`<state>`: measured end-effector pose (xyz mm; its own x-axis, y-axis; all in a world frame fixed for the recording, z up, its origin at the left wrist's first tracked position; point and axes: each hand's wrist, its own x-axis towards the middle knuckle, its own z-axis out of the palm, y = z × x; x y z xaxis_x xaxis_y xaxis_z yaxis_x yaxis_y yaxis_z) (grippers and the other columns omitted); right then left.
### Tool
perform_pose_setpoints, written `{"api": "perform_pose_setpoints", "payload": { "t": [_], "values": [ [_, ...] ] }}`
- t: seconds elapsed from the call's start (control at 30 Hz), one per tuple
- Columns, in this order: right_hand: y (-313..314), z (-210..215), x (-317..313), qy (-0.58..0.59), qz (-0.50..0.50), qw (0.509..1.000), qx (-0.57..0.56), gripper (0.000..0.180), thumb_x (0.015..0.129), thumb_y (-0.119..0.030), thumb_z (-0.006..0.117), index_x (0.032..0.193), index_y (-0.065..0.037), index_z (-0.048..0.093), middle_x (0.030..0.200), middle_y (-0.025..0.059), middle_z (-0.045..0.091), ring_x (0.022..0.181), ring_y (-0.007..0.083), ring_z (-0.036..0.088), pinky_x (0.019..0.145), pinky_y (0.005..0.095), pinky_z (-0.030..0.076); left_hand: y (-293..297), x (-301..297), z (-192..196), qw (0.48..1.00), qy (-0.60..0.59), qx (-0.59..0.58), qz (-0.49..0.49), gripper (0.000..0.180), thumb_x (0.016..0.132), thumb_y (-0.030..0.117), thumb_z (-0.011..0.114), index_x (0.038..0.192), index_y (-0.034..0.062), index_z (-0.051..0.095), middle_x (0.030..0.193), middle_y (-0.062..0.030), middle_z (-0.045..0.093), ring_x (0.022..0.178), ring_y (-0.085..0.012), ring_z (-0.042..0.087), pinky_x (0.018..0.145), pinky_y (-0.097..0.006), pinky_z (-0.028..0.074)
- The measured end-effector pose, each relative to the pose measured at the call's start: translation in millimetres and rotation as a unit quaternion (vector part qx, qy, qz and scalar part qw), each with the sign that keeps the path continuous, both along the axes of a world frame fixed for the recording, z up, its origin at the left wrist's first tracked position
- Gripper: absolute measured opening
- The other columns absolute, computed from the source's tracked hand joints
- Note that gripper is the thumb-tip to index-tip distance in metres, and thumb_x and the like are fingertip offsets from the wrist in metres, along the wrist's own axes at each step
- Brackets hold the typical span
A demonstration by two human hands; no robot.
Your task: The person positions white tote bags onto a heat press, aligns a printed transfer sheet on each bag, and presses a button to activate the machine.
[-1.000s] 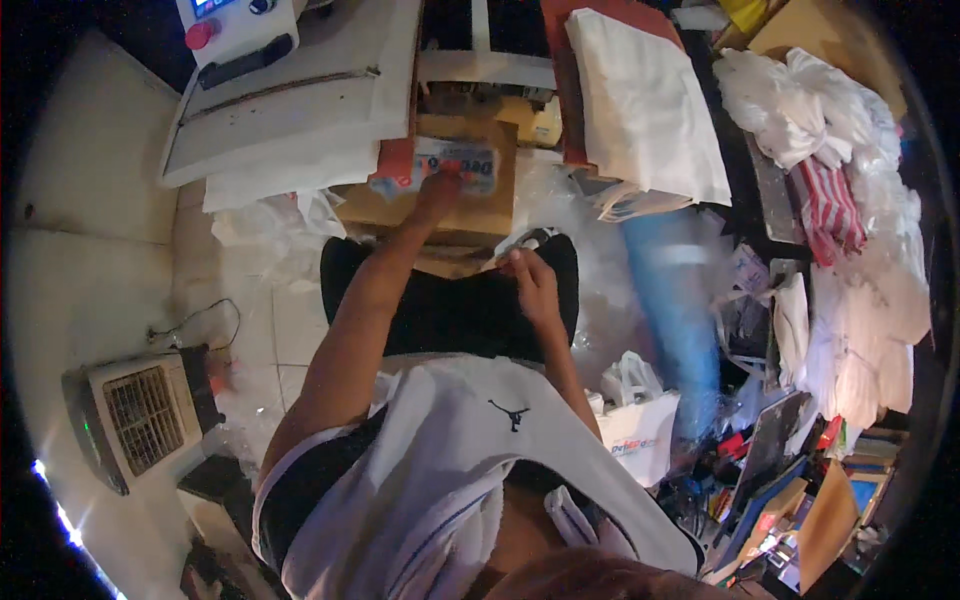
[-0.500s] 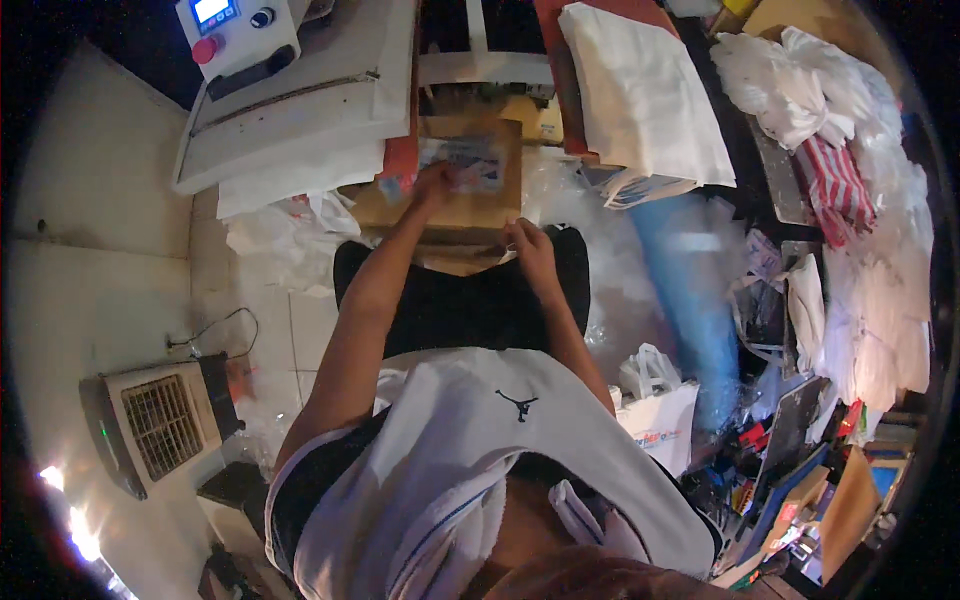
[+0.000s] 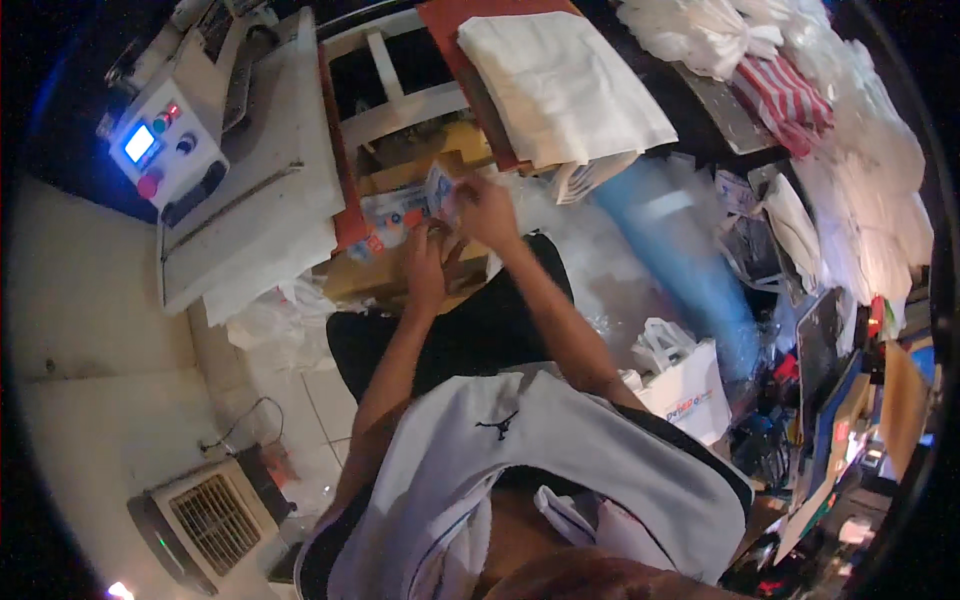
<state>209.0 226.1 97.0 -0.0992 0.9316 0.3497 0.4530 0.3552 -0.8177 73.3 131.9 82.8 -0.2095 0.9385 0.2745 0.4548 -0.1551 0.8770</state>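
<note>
Two hands: both meet over the box, in front of the seated person's lap.
Brown cardboard box (image 3: 385,270): under both hands.
Right hand (image 3: 487,208): fingers pinch small pale printed plastic packet (image 3: 438,190), held above box.
Left hand (image 3: 427,262): fingers curled just below packet; grip unclear.

Sleeveless grey-white top with dark trim; small dark chest emblem; black shorts

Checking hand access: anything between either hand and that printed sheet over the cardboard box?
Nothing visible. The right hand already grips the printed sheet at its edge, and the left hand sits just below it over the cardboard box. Motion blur hides the exact finger contact.
</note>
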Motion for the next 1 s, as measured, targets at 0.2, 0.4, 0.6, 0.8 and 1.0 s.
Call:
{"api": "perform_pose_setpoints", "payload": {
  "t": [0.2,0.4,0.6,0.8,1.0],
  "values": [
    [111.0,111.7,150.2,0.106,-0.015,0.989,0.101,0.020,0.092,-0.007,0.056,0.108,-0.001,0.065,0.095,0.0066,0.073,0.077,0.0136,0.067,0.068,0.0278,0.053,-12.0,22.0,-11.3,0.984,0.150,0.094,0.023,0.027,0.087,0.019,0.071,0.107,0.0023,0.061,0.112,-0.0191,0.058,0.108,-0.0406,0.055,0.091,-0.048,0.047],
    [195.0,103.8,215.4,0.048,-0.201,0.978,-0.025,0.019,0.086,-0.017,0.063,0.096,-0.002,0.069,0.082,0.0140,0.074,0.077,0.0217,0.073,0.069,0.0325,0.056,-70.0,-6.9,-63.0,0.985,0.169,-0.001,-0.023,0.017,0.091,0.017,0.066,0.101,0.0039,0.063,0.108,-0.0178,0.061,0.102,-0.0427,0.058,0.089,-0.048,0.048],
    [232.0,77.6,269.8,-0.167,-0.331,0.929,-0.002,0.038,0.083,-0.036,0.071,0.108,-0.007,0.068,0.097,0.0169,0.073,0.093,0.0319,0.070,0.080,0.0450,0.054,-88.1,-38.7,-71.7,0.987,0.128,-0.092,-0.017,0.013,0.092,0.015,0.063,0.099,0.0037,0.063,0.105,-0.0157,0.063,0.101,-0.0394,0.059,0.089,-0.045,0.048],
    [207.8,74.3,188.7,-0.366,-0.282,0.882,0.092,0.066,0.083,-0.061,0.065,0.112,-0.002,0.065,0.126,0.0233,0.061,0.115,0.0426,0.057,0.093,0.0500,0.047,-109.2,-56.6,4.9,0.993,0.080,-0.080,0.017,0.009,0.092,0.008,0.064,0.100,0.0031,0.064,0.101,-0.0140,0.066,0.096,-0.0325,0.063,0.087,-0.039,0.049],
    [192.6,50.2,153.9,-0.444,-0.261,0.853,0.086,0.081,0.083,-0.072,0.055,0.119,0.001,0.064,0.135,0.0238,0.054,0.126,0.0410,0.049,0.100,0.0532,0.040,-98.9,-100.1,158.6,0.976,0.169,0.081,0.113,0.010,0.094,0.005,0.060,0.102,0.0010,0.064,0.101,-0.0106,0.067,0.095,-0.0234,0.063,0.089,-0.034,0.049]
  ]
}}
